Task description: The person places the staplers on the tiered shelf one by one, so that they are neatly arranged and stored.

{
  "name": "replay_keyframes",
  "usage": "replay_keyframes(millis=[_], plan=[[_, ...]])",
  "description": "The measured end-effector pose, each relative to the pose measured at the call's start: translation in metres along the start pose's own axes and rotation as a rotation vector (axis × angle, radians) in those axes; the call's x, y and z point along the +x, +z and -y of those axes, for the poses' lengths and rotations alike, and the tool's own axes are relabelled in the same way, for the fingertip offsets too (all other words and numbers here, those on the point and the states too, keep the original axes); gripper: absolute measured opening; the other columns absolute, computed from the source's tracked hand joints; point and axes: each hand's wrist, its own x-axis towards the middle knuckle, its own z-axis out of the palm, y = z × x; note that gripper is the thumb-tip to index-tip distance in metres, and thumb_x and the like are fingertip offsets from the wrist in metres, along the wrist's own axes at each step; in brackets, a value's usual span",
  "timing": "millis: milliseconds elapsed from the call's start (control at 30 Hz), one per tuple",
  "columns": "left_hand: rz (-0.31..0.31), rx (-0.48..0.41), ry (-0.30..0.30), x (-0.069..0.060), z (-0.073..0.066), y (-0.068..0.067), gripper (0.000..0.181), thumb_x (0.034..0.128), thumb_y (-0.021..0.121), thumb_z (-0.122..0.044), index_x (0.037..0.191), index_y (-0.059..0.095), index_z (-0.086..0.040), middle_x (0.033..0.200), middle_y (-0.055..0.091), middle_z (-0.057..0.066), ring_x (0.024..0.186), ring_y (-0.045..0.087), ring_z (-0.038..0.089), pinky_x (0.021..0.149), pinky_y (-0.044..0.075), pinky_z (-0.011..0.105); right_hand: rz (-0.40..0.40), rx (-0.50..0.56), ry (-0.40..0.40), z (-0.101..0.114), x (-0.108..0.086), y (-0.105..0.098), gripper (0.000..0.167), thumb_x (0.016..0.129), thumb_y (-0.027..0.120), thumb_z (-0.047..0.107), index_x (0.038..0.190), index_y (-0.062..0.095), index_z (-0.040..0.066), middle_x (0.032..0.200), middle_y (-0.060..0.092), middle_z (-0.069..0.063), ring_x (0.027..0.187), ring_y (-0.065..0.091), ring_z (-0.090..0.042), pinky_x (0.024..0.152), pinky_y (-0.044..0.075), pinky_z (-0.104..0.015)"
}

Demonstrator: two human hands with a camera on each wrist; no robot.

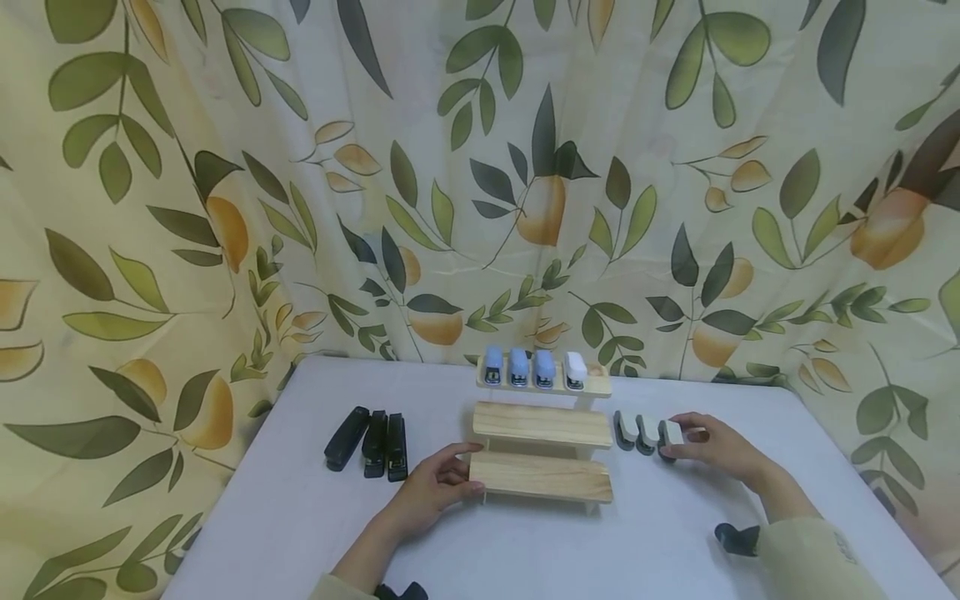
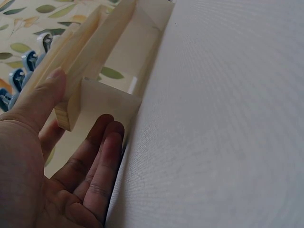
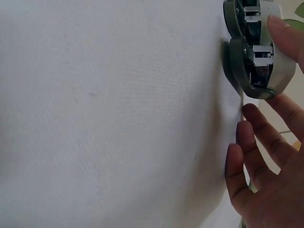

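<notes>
Rightmost stapler (image 1: 671,434) pinched by right hand (image 1: 708,443) — front shelf (image 1: 540,477) pinched endwise by left hand (image 1: 433,485)

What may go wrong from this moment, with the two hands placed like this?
The right hand pinches the rightmost grey-and-white stapler; moving it might knock the neighbouring stapler close beside it.

The left hand holds the front tier of the wooden stand; a tug could perhaps make the three blue staplers on the top tier slide.
</notes>
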Motion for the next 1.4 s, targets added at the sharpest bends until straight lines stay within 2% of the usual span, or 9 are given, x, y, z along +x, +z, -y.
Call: replay_keyframes(millis=[633, 1167, 1400], plan=[[-0.008, 0.005, 0.004, -0.001, -0.001, 0.001, 0.058, 0.0884, 0.08, -0.044, 0.141, 0.057, -0.042, 0.111, 0.07, 0.0, 0.101, 0.067, 0.016, 0.086, 0.054, 0.031, -0.052, -0.008, -0.064, 0.011, -0.016, -0.001, 0.083, 0.088, 0.079, 0.052, 0.146, 0.048, 0.001, 0.149, 0.046, -0.035, 0.133, 0.048, -0.056, 0.096, 0.051, -0.063], [-0.005, -0.003, 0.023, 0.0, 0.002, 0.001, 0.058, 0.0892, 0.081, -0.042, 0.142, 0.057, -0.04, 0.112, 0.07, 0.001, 0.101, 0.067, 0.017, 0.085, 0.054, 0.03, -0.075, -0.05, -0.081, 0.026, -0.028, -0.01, 0.086, 0.089, 0.077, 0.055, 0.149, 0.046, 0.002, 0.152, 0.043, -0.034, 0.134, 0.045, -0.056, 0.093, 0.051, -0.067], [-0.008, -0.002, 0.007, 0.0, 0.001, 0.001, 0.059, 0.0878, 0.081, -0.043, 0.142, 0.058, -0.039, 0.112, 0.07, 0.001, 0.101, 0.067, 0.016, 0.086, 0.054, 0.029, -0.107, -0.06, -0.144, 0.037, -0.037, -0.011, 0.081, 0.089, 0.078, 0.052, 0.146, 0.049, 0.003, 0.151, 0.046, -0.031, 0.133, 0.047, -0.054, 0.094, 0.051, -0.066]])
